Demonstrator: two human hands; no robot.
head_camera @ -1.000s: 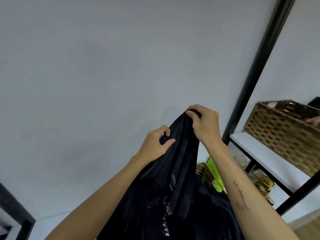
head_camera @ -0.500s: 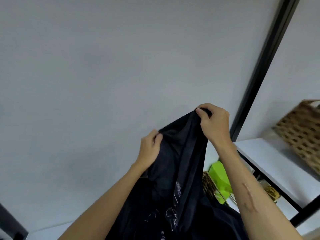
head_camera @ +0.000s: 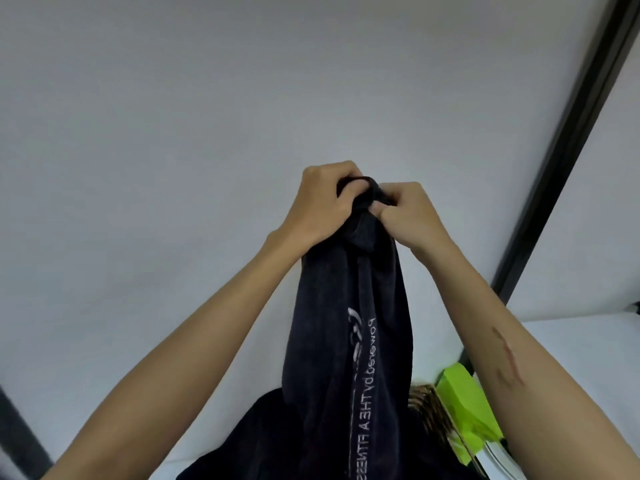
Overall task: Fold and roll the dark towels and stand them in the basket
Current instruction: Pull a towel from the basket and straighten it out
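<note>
The left hand (head_camera: pixel 320 202) is closed on the top edge of a dark towel (head_camera: pixel 349 323), its fingers curled over the bunched cloth. The right hand (head_camera: pixel 407 213) is closed on the same edge just beside it, thumb and fingers pinched together on the fabric. The two hands are nearly touching, with only the gathered edge between them. The towel is held up in front of a pale wall (head_camera: pixel 207 116) and hangs down between the two bare forearms in a narrow, folded length. White lettering (head_camera: pixel 369 368) is seen running along the hanging part. More dark cloth (head_camera: pixel 249 441) is heaped below, at the bottom edge of the view; whether it belongs to the same towel cannot be told. To the right of the towel's lower part, a strip of woven wicker (head_camera: pixel 429 410) is seen, partly hidden, with a lime-green object (head_camera: pixel 467 410) just beside it. A white shelf (head_camera: pixel 571 341) and a black post (head_camera: pixel 568 147) stand further right.
</note>
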